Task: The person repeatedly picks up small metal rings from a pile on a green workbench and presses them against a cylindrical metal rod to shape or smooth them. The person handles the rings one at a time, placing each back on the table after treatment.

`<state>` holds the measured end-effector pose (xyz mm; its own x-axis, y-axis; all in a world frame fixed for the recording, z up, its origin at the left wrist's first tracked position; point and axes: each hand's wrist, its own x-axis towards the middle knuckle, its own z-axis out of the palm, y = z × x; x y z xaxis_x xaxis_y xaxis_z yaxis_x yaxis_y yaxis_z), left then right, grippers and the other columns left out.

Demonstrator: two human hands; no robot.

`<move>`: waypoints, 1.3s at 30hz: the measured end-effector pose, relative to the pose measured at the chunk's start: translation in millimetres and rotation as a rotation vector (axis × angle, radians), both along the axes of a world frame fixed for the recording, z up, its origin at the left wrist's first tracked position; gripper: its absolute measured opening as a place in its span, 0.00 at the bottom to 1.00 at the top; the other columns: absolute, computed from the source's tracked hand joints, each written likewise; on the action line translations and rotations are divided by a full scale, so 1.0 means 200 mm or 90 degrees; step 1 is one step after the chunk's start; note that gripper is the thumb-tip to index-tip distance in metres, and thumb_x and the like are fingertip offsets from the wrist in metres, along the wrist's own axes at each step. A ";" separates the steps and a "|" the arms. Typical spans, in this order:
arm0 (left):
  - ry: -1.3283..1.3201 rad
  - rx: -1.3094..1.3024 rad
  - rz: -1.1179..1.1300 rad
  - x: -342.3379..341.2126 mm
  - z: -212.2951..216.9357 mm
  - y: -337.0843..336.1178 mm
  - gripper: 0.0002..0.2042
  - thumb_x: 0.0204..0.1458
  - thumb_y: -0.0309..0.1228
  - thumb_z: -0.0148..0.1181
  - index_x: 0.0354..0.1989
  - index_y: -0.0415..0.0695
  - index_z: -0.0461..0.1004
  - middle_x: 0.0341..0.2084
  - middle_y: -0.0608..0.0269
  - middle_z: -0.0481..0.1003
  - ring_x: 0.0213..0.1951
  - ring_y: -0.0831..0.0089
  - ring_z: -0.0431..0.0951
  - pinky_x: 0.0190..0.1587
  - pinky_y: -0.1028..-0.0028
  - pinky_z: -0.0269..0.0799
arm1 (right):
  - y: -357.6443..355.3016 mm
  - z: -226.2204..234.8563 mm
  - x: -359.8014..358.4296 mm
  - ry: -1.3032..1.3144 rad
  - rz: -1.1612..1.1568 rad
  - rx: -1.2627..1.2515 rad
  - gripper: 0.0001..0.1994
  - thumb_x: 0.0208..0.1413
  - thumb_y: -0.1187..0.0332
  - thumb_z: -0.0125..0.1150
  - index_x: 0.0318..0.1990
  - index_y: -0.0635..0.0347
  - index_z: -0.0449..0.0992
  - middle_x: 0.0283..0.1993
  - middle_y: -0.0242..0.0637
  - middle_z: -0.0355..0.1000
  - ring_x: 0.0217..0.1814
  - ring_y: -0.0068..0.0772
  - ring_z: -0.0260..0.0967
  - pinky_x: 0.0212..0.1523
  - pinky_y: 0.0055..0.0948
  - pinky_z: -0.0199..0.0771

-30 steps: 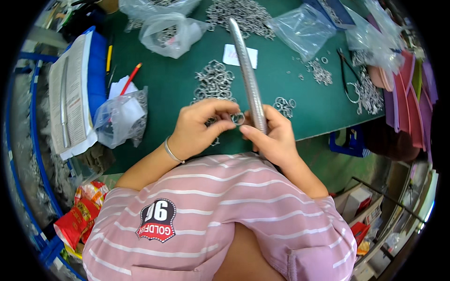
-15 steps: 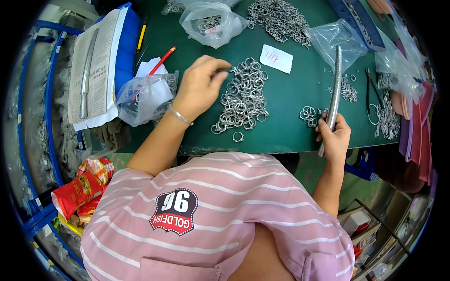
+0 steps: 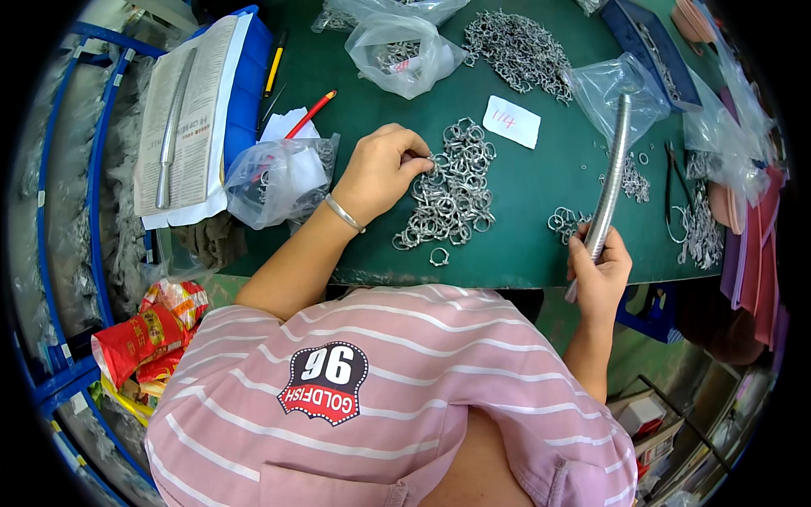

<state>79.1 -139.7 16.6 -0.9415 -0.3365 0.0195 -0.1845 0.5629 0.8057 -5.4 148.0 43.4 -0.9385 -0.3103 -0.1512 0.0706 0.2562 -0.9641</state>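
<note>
- Rings (image 3: 448, 196) lie in a loose metal heap on the green worktop (image 3: 524, 245), just ahead of your chest; one stray ring (image 3: 438, 255) sits apart near the front edge.
- Your right hand (image 3: 601, 269) grips the lower part of the ribbed metal tube (image 3: 610, 176), fingers wrapped shut around it. A second ago both hands met at the tube's end in front of you; now the tube stands off to the right, tilted up and away, with its lower end over the worktop's edge.
- Your left hand (image 3: 380, 173) has left the tube and gone to the heap. Its fingers (image 3: 412, 160) are curled at the pile's left rim, pinched together as if on a ring, but you cannot tell whether one is actually held: the fingertips are buried among the rings.
- To my eye that means one ring is done with and you are fetching another.
- A smaller cluster of rings (image 3: 564, 221) lies just left of the tube, partly hidden behind it.
- Farther off, clear bags (image 3: 405, 51) hold more metal parts, too crumpled to make out; a white paper slip (image 3: 512, 122) lies between heap and bags.
- At the far right, pliers (image 3: 671, 190) and pink sheets (image 3: 748, 270) bend into the dark rim and are cut off.
</note>
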 end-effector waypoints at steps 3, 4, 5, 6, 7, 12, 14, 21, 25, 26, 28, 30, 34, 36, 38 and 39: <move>0.015 -0.032 0.015 0.01 -0.01 -0.01 0.07 0.42 0.19 0.64 0.31 0.35 0.75 0.30 0.60 0.72 0.29 0.73 0.77 0.33 0.78 0.73 | -0.03 0.00 0.03 -0.013 0.046 0.001 0.05 0.49 0.79 0.58 0.33 0.64 0.71 0.21 0.25 0.64 0.17 0.10 0.57 0.16 0.13 0.55; 0.020 -0.050 0.018 0.01 -0.02 -0.02 0.07 0.42 0.19 0.64 0.31 0.35 0.75 0.29 0.60 0.73 0.29 0.73 0.77 0.33 0.78 0.73 | -0.04 0.00 0.04 -0.017 0.051 0.001 0.05 0.48 0.80 0.58 0.33 0.64 0.71 0.21 0.25 0.64 0.17 0.10 0.56 0.16 0.14 0.55; 0.055 -0.069 0.012 0.02 -0.04 -0.03 0.08 0.43 0.20 0.63 0.33 0.35 0.75 0.27 0.60 0.73 0.27 0.74 0.77 0.32 0.78 0.73 | -0.04 0.00 0.05 -0.021 0.055 0.002 0.05 0.48 0.80 0.58 0.33 0.64 0.70 0.21 0.25 0.64 0.17 0.10 0.56 0.17 0.14 0.55; 0.041 -0.032 0.025 0.02 -0.03 -0.03 0.08 0.44 0.20 0.63 0.34 0.34 0.75 0.27 0.60 0.73 0.27 0.74 0.77 0.32 0.79 0.74 | -0.05 0.00 0.05 -0.024 0.059 0.002 0.05 0.48 0.80 0.58 0.33 0.64 0.70 0.21 0.25 0.63 0.17 0.10 0.56 0.17 0.14 0.55; 0.027 0.004 0.038 0.02 -0.02 -0.03 0.08 0.45 0.21 0.62 0.34 0.34 0.75 0.27 0.61 0.74 0.27 0.74 0.77 0.32 0.79 0.74 | -0.05 0.00 0.06 -0.022 0.057 0.003 0.05 0.48 0.80 0.58 0.33 0.64 0.70 0.22 0.25 0.63 0.17 0.10 0.56 0.17 0.14 0.55; -0.025 0.550 0.121 0.04 0.03 -0.03 0.08 0.53 0.25 0.58 0.37 0.34 0.75 0.29 0.59 0.76 0.28 0.75 0.78 0.32 0.79 0.75 | -0.05 0.00 0.06 -0.043 0.068 0.007 0.06 0.47 0.81 0.58 0.34 0.65 0.71 0.23 0.24 0.63 0.20 0.10 0.56 0.19 0.14 0.56; 0.013 0.688 0.091 0.06 0.02 -0.04 0.09 0.55 0.27 0.56 0.39 0.33 0.74 0.30 0.58 0.76 0.29 0.74 0.78 0.32 0.79 0.76 | -0.05 0.00 0.07 -0.042 0.082 0.009 0.06 0.47 0.81 0.59 0.33 0.65 0.71 0.24 0.24 0.62 0.21 0.10 0.55 0.21 0.14 0.56; 0.047 0.291 0.004 0.08 0.03 0.01 0.08 0.54 0.28 0.56 0.36 0.35 0.74 0.34 0.57 0.75 0.33 0.77 0.76 0.34 0.79 0.73 | -0.06 -0.03 0.08 -0.026 0.111 0.035 0.06 0.44 0.80 0.60 0.31 0.65 0.71 0.25 0.24 0.62 0.25 0.12 0.55 0.25 0.16 0.57; 0.064 0.387 0.036 0.07 0.05 0.01 0.07 0.53 0.28 0.58 0.35 0.37 0.75 0.38 0.58 0.74 0.34 0.80 0.73 0.35 0.80 0.70 | -0.08 -0.03 0.09 -0.028 0.104 0.050 0.06 0.44 0.80 0.60 0.31 0.65 0.71 0.25 0.25 0.62 0.25 0.13 0.55 0.25 0.17 0.57; 0.070 0.534 0.058 0.07 0.04 0.00 0.06 0.53 0.28 0.57 0.35 0.38 0.75 0.38 0.58 0.74 0.34 0.80 0.73 0.35 0.80 0.70 | -0.08 -0.03 0.10 -0.032 0.106 0.049 0.06 0.44 0.80 0.60 0.31 0.65 0.71 0.25 0.25 0.62 0.25 0.13 0.55 0.25 0.17 0.57; 0.078 0.777 0.043 0.07 0.02 -0.02 0.08 0.57 0.30 0.53 0.41 0.40 0.73 0.39 0.56 0.74 0.35 0.78 0.74 0.36 0.79 0.71 | -0.07 -0.04 0.10 -0.035 0.112 0.046 0.06 0.44 0.80 0.60 0.31 0.65 0.71 0.26 0.26 0.62 0.25 0.14 0.55 0.25 0.17 0.57; 0.102 0.944 0.008 0.07 0.00 -0.04 0.10 0.59 0.31 0.50 0.45 0.41 0.71 0.38 0.56 0.74 0.35 0.77 0.74 0.36 0.79 0.71 | -0.06 -0.04 0.10 -0.034 0.120 0.049 0.06 0.43 0.80 0.60 0.31 0.65 0.71 0.26 0.26 0.63 0.25 0.14 0.56 0.26 0.17 0.58; 0.114 1.088 -0.057 0.08 0.04 -0.02 0.13 0.60 0.31 0.47 0.51 0.41 0.67 0.40 0.56 0.71 0.36 0.76 0.72 0.39 0.79 0.71 | -0.07 -0.04 0.11 -0.026 0.122 0.055 0.07 0.43 0.80 0.60 0.31 0.65 0.71 0.27 0.28 0.64 0.26 0.16 0.57 0.27 0.18 0.59; 0.140 1.145 -0.077 0.08 0.03 -0.01 0.14 0.61 0.31 0.46 0.52 0.40 0.66 0.41 0.56 0.69 0.37 0.76 0.71 0.39 0.78 0.71 | -0.08 -0.05 0.11 -0.016 0.124 0.062 0.07 0.42 0.80 0.60 0.31 0.65 0.71 0.27 0.29 0.65 0.26 0.17 0.58 0.28 0.19 0.60; 0.159 1.170 -0.092 0.08 0.02 -0.01 0.13 0.61 0.31 0.46 0.52 0.40 0.66 0.41 0.56 0.68 0.37 0.76 0.71 0.39 0.78 0.71 | -0.08 -0.06 0.11 -0.013 0.129 0.060 0.07 0.42 0.80 0.60 0.31 0.65 0.72 0.26 0.29 0.65 0.26 0.17 0.58 0.28 0.19 0.60; 0.165 1.166 -0.096 0.08 0.01 -0.01 0.13 0.61 0.31 0.45 0.51 0.40 0.66 0.42 0.56 0.68 0.37 0.76 0.71 0.39 0.79 0.71 | -0.08 -0.06 0.12 -0.011 0.131 0.059 0.07 0.42 0.80 0.60 0.31 0.65 0.72 0.26 0.29 0.65 0.26 0.17 0.58 0.28 0.19 0.60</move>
